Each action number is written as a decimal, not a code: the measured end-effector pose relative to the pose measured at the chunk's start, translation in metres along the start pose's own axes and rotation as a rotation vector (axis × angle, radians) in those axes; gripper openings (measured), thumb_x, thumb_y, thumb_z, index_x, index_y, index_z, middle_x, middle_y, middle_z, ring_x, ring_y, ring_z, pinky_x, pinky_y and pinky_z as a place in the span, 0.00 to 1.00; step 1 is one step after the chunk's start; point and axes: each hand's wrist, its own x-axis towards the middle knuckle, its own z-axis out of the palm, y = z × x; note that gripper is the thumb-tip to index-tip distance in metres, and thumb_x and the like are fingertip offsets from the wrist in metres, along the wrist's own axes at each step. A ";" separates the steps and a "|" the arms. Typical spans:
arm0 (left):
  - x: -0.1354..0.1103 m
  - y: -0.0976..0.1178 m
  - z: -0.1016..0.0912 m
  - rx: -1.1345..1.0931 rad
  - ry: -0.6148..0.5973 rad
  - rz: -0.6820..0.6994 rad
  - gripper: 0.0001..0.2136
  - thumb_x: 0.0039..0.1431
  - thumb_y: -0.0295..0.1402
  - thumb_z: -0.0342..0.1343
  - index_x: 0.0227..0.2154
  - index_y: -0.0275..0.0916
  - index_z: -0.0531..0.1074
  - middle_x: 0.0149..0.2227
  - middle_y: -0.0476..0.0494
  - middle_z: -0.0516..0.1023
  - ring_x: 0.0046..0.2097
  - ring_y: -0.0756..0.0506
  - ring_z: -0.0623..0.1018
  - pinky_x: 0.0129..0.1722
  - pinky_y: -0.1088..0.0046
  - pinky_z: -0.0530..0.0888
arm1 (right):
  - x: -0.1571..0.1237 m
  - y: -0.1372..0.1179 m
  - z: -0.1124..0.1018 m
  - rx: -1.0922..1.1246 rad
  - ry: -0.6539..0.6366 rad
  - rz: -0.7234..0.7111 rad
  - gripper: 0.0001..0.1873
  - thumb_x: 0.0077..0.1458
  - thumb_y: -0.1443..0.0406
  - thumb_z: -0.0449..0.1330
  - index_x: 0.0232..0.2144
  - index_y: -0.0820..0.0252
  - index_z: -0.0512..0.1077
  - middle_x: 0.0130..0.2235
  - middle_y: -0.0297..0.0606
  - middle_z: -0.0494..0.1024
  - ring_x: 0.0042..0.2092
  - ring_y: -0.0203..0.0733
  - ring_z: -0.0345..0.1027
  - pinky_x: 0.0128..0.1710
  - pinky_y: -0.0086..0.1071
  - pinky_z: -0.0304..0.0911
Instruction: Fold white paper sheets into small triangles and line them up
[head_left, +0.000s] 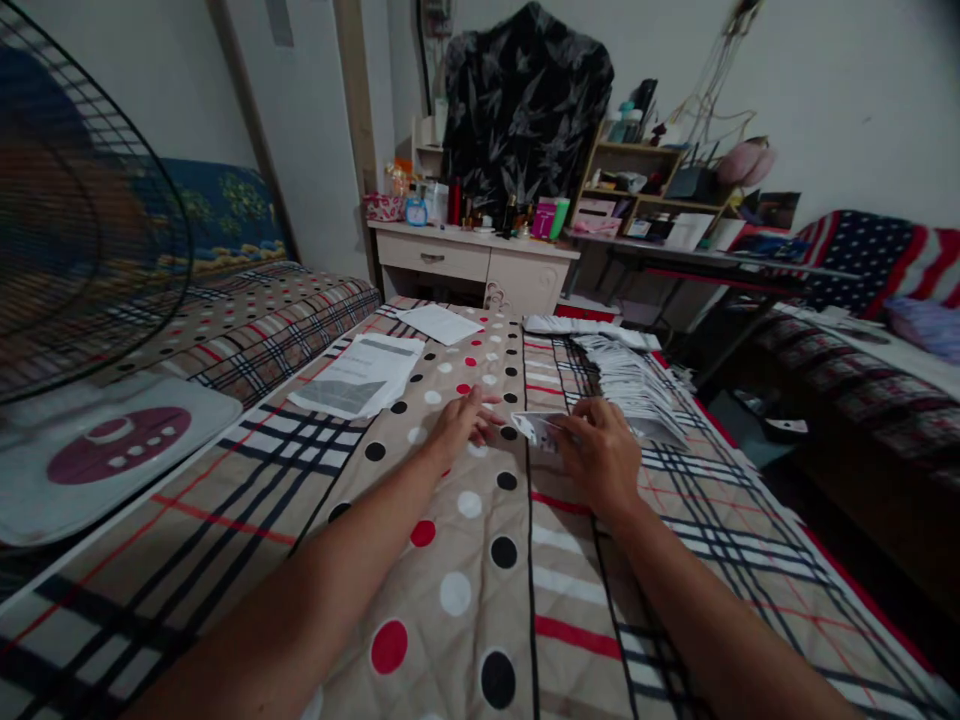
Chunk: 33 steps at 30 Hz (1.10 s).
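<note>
2 hands – L hand (465, 425), R hand (600, 455) – 1 pkt (541, 428) held, 1 pkt row (630, 385), 2 paper sheets (360, 375) (440, 323), 1 fan (90, 200).

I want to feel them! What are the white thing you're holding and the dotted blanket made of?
The white thing in the right hand: thin paper or plastic, perhaps; flat and pale. The dotted blanket: matte quilted cloth; stitched seams show.

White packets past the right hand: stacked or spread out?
Spread: the white packets lie fanned in an overlapping row on the quilt.
</note>
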 end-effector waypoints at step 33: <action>0.001 -0.004 0.005 0.214 -0.057 0.014 0.24 0.63 0.50 0.47 0.39 0.33 0.76 0.32 0.39 0.80 0.26 0.51 0.74 0.23 0.77 0.66 | -0.026 0.112 -0.017 -0.615 -0.509 0.265 0.19 0.62 0.65 0.49 0.46 0.56 0.77 0.28 0.47 0.81 0.27 0.49 0.73 0.26 0.34 0.48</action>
